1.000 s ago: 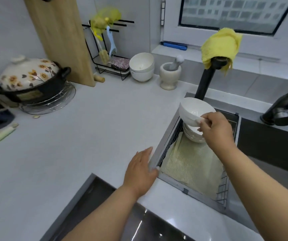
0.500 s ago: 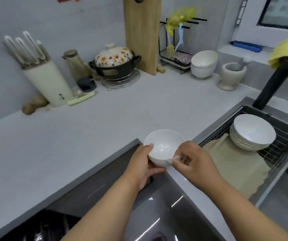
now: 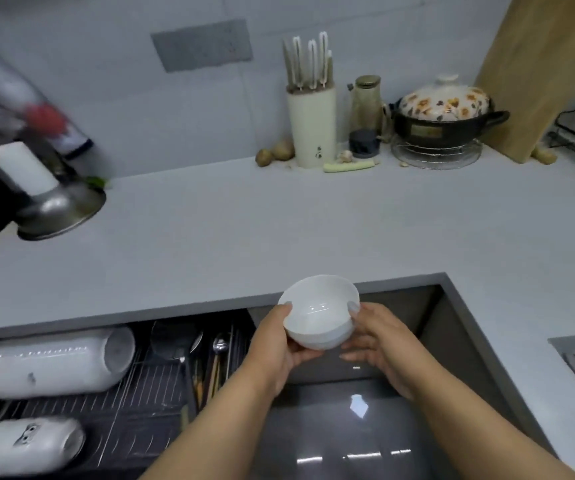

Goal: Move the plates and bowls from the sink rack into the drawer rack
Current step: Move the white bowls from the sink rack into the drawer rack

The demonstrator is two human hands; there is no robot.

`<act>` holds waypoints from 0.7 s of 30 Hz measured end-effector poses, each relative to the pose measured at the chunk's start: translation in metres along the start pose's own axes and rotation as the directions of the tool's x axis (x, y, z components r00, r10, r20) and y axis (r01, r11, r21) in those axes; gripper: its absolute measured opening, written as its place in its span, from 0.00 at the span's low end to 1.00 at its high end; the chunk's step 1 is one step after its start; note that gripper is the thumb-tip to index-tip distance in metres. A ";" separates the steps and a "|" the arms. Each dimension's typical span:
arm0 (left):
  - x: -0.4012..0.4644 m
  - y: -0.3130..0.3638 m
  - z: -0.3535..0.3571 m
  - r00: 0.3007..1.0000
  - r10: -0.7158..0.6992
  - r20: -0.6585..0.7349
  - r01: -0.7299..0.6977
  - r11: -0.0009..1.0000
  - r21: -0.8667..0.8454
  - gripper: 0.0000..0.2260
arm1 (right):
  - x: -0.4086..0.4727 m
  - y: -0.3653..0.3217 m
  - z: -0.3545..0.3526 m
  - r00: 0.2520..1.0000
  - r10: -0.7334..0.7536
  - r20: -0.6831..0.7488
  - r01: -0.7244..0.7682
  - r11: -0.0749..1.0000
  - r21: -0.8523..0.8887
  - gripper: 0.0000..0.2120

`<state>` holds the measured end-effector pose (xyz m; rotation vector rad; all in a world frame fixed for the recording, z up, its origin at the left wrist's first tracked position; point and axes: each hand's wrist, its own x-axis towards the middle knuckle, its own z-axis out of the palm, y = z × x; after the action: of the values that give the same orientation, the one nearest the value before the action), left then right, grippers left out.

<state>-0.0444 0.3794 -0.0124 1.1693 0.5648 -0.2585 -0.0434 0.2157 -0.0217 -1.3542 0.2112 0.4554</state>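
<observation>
While both hands clasped it, the white bowl (image 3: 319,311) sat tilted in mid-air at the frame's centre, over the front edge of the grey counter (image 3: 279,223). The left hand (image 3: 279,348) had its grip pressed on the bowl's 9 o'clock side, and the right hand (image 3: 379,344) on its 3 o'clock side. The drawer rack (image 3: 133,396) lay open at 8 o'clock, holding cutlery (image 3: 216,358) and two white containers lying on their sides.

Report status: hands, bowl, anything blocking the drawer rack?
Left hand and right hand both gripping the white bowl, held above the dark drawer front. Drawer rack open at lower left, partly filled: two white containers, cutlery. Bare wire between them.
</observation>
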 end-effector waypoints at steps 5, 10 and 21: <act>-0.016 0.008 -0.079 0.997 0.025 -0.076 -0.027 0.999 -0.024 0.10 | 0.011 0.022 0.079 0.995 0.035 0.089 -0.041 0.996 0.075 0.12; -0.031 0.017 -0.176 0.983 0.039 -0.181 -0.030 0.998 0.054 0.17 | 0.014 0.050 0.166 0.986 0.099 0.135 -0.105 0.994 0.036 0.09; -0.062 0.023 -0.448 0.677 0.316 -0.665 0.130 0.838 0.530 0.31 | 0.027 0.122 0.342 0.968 0.209 0.140 -0.184 0.969 -0.167 0.12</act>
<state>-0.2117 0.7942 -0.0829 1.8789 1.1940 0.1993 -0.1108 0.5709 -0.0684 -1.4456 0.1845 0.7555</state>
